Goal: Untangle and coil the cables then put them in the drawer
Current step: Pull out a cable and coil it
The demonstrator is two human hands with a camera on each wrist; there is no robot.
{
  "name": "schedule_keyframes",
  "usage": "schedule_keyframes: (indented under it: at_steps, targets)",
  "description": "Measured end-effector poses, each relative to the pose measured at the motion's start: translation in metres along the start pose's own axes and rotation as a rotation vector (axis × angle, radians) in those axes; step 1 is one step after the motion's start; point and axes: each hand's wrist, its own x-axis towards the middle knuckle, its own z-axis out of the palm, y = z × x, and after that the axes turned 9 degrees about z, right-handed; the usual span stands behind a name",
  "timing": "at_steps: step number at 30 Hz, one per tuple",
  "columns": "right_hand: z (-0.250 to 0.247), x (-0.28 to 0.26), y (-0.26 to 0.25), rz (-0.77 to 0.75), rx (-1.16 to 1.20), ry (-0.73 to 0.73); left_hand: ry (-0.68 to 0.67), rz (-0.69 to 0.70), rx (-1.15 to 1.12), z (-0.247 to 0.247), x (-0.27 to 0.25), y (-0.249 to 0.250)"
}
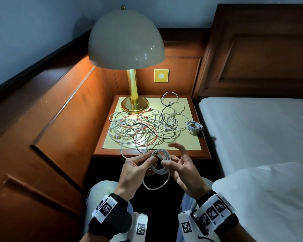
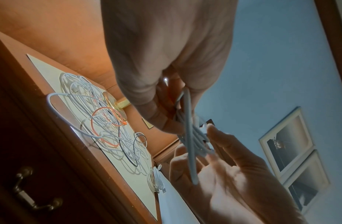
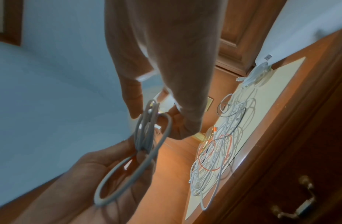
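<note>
A small white cable coil hangs in front of the nightstand, with one loose loop drooping below it. My left hand grips the coil's left side with curled fingers. My right hand pinches its right side between thumb and a finger, the other fingers spread. The wrist views show the same coil between both hands. A tangle of white, red and black cables lies on the nightstand top. A coiled white cable sits at its right edge. The drawer handle shows a closed drawer.
A brass lamp with a dome shade stands at the back left of the nightstand. A loose white cable lies beside its base. Wood panelling runs along the left, and a bed with a white sheet is on the right.
</note>
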Motion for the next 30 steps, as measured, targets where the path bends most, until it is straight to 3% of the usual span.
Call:
schedule_keyframes:
  at_steps: [3, 7, 13, 19, 22, 26, 30]
  targets:
    - [0.004, -0.002, -0.002, -0.128, -0.334, -0.018, 0.004, 0.004, 0.006, 0.0, 0.0, -0.001]
    - [0.009, -0.001, -0.006, -0.26, -0.605, 0.038, -0.025, 0.008, 0.037, 0.0, 0.0, -0.002]
    - [0.006, 0.002, -0.002, -0.367, -0.807, 0.196, 0.003, -0.008, 0.002, 0.004, 0.002, -0.002]
    - [0.003, 0.002, -0.013, -0.384, -0.626, 0.313, 0.024, -0.017, 0.058, 0.001, 0.003, -0.007]
    - [0.008, -0.002, -0.027, -0.342, -0.503, 0.269, 0.036, -0.021, 0.075, -0.001, 0.003, -0.01]
    - [0.012, -0.004, -0.036, -0.405, -0.582, 0.266, -0.026, -0.035, 0.127, 0.003, 0.002, -0.014]
    - [0.013, -0.008, -0.055, -0.439, -0.351, 0.309, -0.029, -0.053, 0.131, -0.002, 0.0, -0.018]
